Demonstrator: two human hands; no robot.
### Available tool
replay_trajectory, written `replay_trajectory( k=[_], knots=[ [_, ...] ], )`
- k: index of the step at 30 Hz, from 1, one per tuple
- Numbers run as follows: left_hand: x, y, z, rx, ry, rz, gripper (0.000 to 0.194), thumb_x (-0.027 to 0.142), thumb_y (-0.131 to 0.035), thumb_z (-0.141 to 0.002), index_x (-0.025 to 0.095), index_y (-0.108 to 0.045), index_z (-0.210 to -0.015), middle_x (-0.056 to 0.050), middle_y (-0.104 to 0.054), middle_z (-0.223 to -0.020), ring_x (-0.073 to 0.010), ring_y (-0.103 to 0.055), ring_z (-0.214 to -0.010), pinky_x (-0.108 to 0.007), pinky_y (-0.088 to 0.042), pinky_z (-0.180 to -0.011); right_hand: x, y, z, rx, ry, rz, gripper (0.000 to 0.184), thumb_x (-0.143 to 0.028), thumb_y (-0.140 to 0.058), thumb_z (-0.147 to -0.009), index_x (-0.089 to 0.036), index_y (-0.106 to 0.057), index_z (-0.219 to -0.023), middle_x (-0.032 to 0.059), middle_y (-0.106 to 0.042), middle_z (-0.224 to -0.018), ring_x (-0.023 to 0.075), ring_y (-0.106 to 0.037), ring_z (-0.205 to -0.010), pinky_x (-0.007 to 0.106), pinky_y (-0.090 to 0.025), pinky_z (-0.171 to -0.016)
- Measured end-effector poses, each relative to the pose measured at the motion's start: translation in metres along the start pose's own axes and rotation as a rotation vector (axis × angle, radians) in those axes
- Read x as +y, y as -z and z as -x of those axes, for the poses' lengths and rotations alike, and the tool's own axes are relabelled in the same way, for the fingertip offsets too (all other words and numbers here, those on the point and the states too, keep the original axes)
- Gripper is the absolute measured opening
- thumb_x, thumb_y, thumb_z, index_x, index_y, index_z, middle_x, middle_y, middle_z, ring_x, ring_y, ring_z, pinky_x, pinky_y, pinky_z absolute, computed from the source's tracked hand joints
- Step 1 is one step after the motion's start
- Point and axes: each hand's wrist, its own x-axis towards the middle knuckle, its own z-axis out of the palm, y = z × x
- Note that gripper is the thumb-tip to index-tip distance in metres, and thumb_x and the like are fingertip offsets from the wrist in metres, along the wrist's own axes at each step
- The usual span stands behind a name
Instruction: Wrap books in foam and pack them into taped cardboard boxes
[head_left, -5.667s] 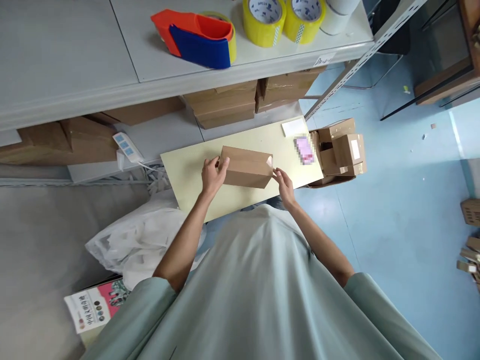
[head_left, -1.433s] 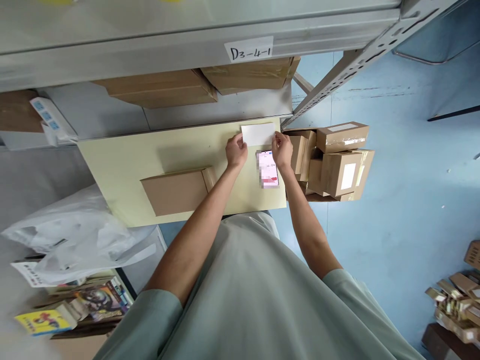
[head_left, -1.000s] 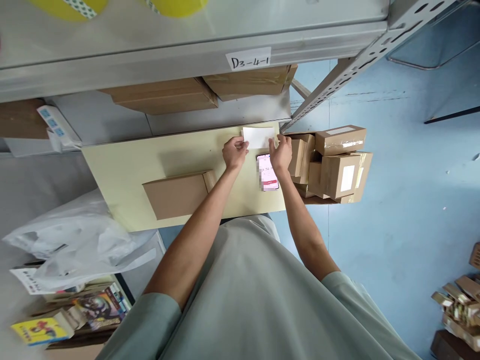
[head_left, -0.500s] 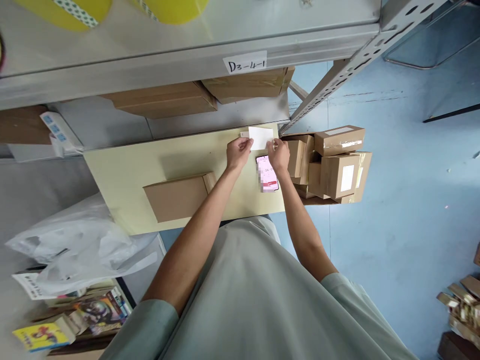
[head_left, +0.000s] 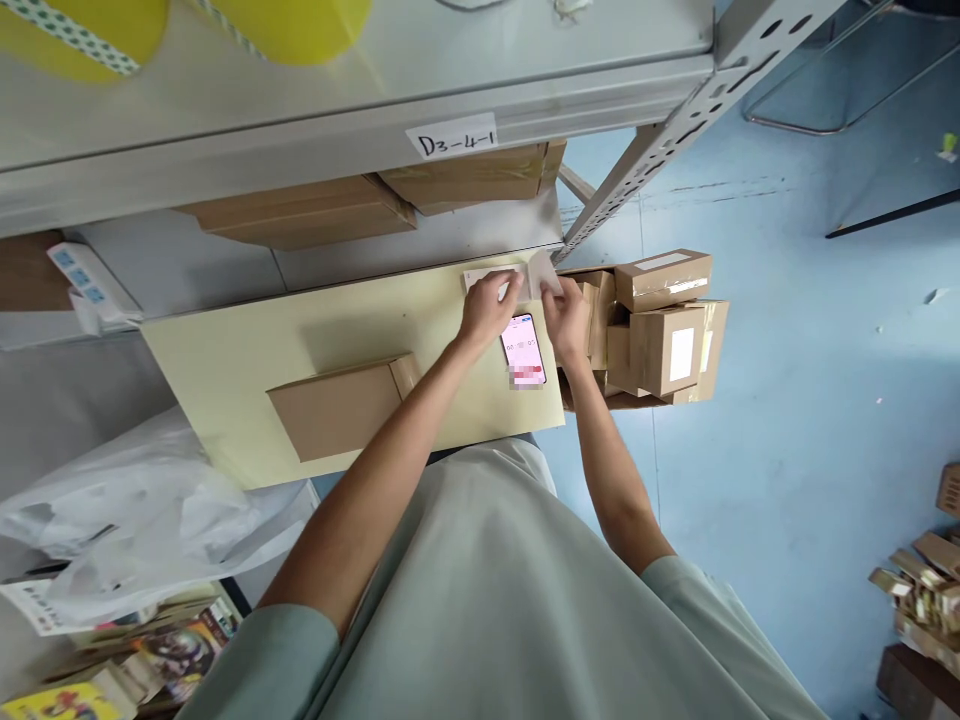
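Observation:
Both hands work at the far right corner of a pale yellow board [head_left: 247, 345]. My left hand [head_left: 487, 305] presses with closed fingers on a white label sheet [head_left: 480, 277] lying on the board. My right hand [head_left: 566, 315] pinches a white label [head_left: 541, 272] and holds its edge lifted off that sheet. A phone [head_left: 523, 349] with a lit pink screen lies just below the hands. A closed brown cardboard box [head_left: 337, 405] lies flat on the board to the left, untouched.
A grey metal shelf [head_left: 360, 120] tagged D3-4-1 runs overhead, with yellow tape rolls [head_left: 292, 20] on top and flat cardboard [head_left: 300, 205] beneath. Labelled small boxes [head_left: 664, 325] are stacked right of the board. White plastic bags [head_left: 142, 510] and booklets lie at left.
I set the brown box down flat on the board and reached both hands to the white label sheet. In the last half second my right hand peeled a label up from it.

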Motion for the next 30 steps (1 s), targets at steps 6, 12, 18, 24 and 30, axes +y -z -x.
replay_trajectory(
  k=[6,12,18,24,30],
  knots=[
    [-0.013,-0.015,-0.019,-0.319,-0.134,-0.494,0.07,0.028,-0.061,-0.104,0.014,-0.05,-0.171,-0.015,-0.035,-0.186,-0.0409,-0.042,-0.163,-0.056,-0.043,-0.133,0.02,0.025,-0.012,0.189,-0.199,-0.046,0.049,-0.069,-0.059,-0.107,-0.021,-0.07,-0.103,0.0078,-0.078,-0.096,0.0233,-0.072,-0.09,0.037,-0.059,-0.087],
    [-0.01,-0.019,-0.025,-0.421,-0.164,-0.626,0.087,0.021,-0.061,-0.099,0.016,-0.032,-0.181,-0.011,-0.025,-0.19,-0.0433,-0.035,-0.165,-0.062,-0.041,-0.132,0.039,0.016,-0.024,0.192,-0.289,-0.023,0.048,-0.064,-0.058,-0.107,-0.025,-0.057,-0.079,0.002,-0.066,-0.077,0.0196,-0.063,-0.078,0.031,-0.053,-0.078],
    [-0.01,-0.019,-0.026,-0.45,-0.142,-0.678,0.088,0.019,-0.06,-0.098,0.015,-0.03,-0.181,-0.011,-0.02,-0.191,-0.0439,-0.031,-0.168,-0.062,-0.044,-0.13,0.062,0.014,0.0,0.279,-0.529,-0.096,0.048,-0.064,-0.058,-0.103,-0.026,-0.053,-0.074,0.0018,-0.066,-0.072,0.021,-0.063,-0.077,0.031,-0.053,-0.073],
    [-0.009,-0.014,-0.033,-0.458,-0.046,-0.609,0.085,0.019,-0.064,-0.098,0.015,-0.038,-0.178,-0.011,-0.02,-0.191,-0.0372,-0.034,-0.171,-0.05,-0.047,-0.133,0.065,0.034,0.053,0.464,-0.593,-0.175,0.052,-0.074,-0.058,-0.096,-0.025,-0.057,-0.078,0.003,-0.068,-0.076,0.0215,-0.064,-0.076,0.033,-0.054,-0.073],
    [0.01,-0.002,0.033,-0.203,0.096,-0.275,0.066,0.034,-0.067,-0.105,0.011,-0.054,-0.165,-0.024,-0.059,-0.168,-0.0354,-0.051,-0.163,-0.05,-0.042,-0.135,0.019,0.055,0.091,0.434,-0.482,-0.344,0.057,-0.08,-0.065,-0.092,-0.025,-0.059,-0.079,0.0,-0.065,-0.077,0.0192,-0.063,-0.076,0.034,-0.058,-0.079]
  ],
)
